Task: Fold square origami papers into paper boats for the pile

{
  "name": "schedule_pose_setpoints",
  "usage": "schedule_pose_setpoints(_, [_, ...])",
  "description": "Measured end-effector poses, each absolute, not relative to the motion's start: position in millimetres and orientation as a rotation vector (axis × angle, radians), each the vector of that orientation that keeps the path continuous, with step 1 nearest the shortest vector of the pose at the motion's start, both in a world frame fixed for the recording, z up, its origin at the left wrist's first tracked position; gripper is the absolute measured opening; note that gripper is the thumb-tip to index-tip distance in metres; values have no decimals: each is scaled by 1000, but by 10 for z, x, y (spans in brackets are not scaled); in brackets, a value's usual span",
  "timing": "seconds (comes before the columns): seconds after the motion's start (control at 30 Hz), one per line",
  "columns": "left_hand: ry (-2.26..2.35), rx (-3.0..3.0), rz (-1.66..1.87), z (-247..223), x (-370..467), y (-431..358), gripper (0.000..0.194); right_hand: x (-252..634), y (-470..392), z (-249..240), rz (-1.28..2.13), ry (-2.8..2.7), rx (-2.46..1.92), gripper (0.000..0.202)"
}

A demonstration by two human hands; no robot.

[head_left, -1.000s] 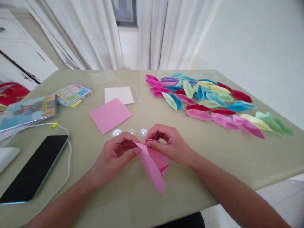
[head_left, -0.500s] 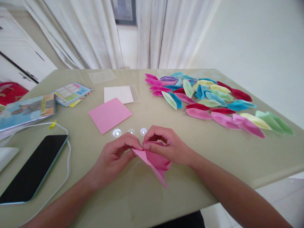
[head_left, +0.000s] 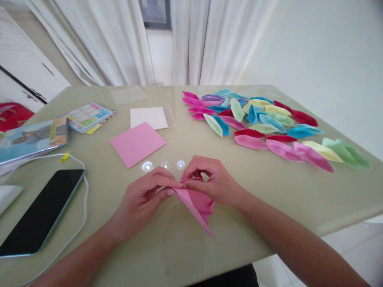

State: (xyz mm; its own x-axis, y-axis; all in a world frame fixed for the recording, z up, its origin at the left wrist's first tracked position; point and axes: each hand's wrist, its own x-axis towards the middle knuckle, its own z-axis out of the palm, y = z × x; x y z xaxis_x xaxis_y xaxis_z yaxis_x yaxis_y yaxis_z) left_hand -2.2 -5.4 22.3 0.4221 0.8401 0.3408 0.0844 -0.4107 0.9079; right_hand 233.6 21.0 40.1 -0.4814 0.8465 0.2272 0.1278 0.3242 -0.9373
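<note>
A partly folded pink paper [head_left: 199,203] is held between both hands above the near middle of the table. My left hand [head_left: 146,199] pinches its upper left corner between thumb and fingers. My right hand [head_left: 211,181] grips the top edge right beside it, with the fingertips of both hands touching or nearly so. The paper's lower part fans out down to the right, with creases in it. Beyond my left hand, a flat pink sheet [head_left: 138,144] overlaps a white sheet [head_left: 149,118].
Many folded colored paper pieces [head_left: 278,125] lie in rows at the back right. A phone [head_left: 42,213], a white cable [head_left: 85,199], a book [head_left: 34,137] and printed cards [head_left: 91,116] are on the left of the table [head_left: 143,259].
My left fingertips have moved right along the paper's top edge, closer to my right hand. The paper's upper left corner has shifted slightly right.
</note>
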Motion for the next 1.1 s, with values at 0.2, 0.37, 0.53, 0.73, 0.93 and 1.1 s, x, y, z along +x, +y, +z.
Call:
schedule_pose_setpoints(0.2, [847, 1686, 1079, 171, -2, -67, 15, 2334, 204, 399, 1247, -1852, -830, 22])
schedule_pose_setpoints(0.37, [808, 1584, 1037, 160, 30, -74, 15, 2317, 187, 397, 1358, -1767, -870, 23])
schedule_pose_setpoints(0.53, [868, 1543, 994, 162, 43, -83, 16, 2295, 179, 359, 1424, -1653, -879, 28])
schedule_pose_setpoints(0.73, [886, 1548, 986, 177, 43, -83, 18, 2291, 170, 362, 1394, -1662, -924, 24])
schedule_pose_setpoints(0.93, [923, 1555, 1003, 166, 28, -95, 16, 2289, 150, 399, 1385, -1715, -958, 12])
schedule_pose_setpoints(1.1, [929, 1522, 996, 156, 40, -104, 16, 2271, 134, 396, 1376, -1682, -1033, 11])
